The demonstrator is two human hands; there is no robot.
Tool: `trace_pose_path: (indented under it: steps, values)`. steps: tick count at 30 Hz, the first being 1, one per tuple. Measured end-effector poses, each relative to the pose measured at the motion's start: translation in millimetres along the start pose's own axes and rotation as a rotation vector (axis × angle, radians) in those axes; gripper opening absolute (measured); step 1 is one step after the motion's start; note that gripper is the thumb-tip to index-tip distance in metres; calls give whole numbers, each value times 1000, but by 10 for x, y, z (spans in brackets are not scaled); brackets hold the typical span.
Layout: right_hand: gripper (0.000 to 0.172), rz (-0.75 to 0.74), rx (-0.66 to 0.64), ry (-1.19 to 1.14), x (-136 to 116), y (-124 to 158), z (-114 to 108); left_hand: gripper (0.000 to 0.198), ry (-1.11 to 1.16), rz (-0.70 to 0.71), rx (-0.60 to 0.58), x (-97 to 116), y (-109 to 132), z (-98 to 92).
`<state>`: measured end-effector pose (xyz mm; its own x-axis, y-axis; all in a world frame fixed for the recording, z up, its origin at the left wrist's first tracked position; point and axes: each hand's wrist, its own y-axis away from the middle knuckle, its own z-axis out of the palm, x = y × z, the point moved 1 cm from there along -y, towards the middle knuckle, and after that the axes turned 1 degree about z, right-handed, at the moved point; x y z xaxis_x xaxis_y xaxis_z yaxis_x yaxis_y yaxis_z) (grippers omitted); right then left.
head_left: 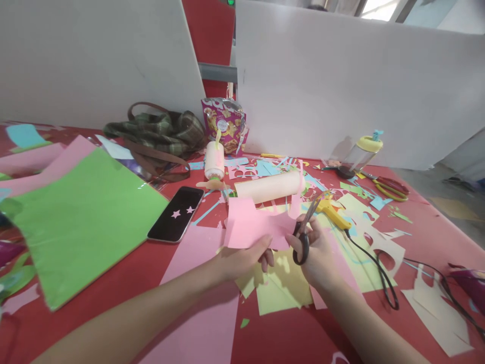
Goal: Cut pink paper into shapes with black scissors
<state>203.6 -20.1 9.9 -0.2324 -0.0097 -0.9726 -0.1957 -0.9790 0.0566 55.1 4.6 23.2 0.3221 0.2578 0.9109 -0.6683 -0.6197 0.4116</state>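
My left hand [253, 254] pinches the lower edge of a pink paper sheet [253, 225], holding it above the table. The sheet has a cut-away upper edge, with a narrow strip rising at its right. In my right hand [318, 247] is a pair of black-handled scissors [303, 237], blades pointing up and away, beside the sheet's right edge. Whether the blades touch the paper I cannot tell. Just beyond lies a cream paper roll [269, 187]. Two small pink stars rest on a dark phone [176, 215] to the left.
A yellow glue gun [333, 212] with a black cord lies right of my hands. Green sheets [87, 222] cover the left side. Behind stand a snack bag [225, 124], a plaid cloth bag [166, 131] and a clear jar [364, 154]; pliers [386, 187] lie at right. Paper scraps are scattered around.
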Motion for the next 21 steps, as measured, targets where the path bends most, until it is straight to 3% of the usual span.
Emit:
trace_pose_path:
  steps: [5, 11, 17, 21]
  values:
    - [36, -12, 8, 47, 23, 16, 35, 50, 58, -42, -53, 95, 41, 57]
    - [35, -50, -7, 108, 13, 40, 37, 58, -66, -70, -50, 52, 38, 14]
    - [30, -48, -117, 79, -13, 65, 56, 56, -55, 21, 1, 70, 40, -152]
    - [29, 14, -258, 65, -28, 83, 82, 55, -1, 13, 73, 140, 74, -238]
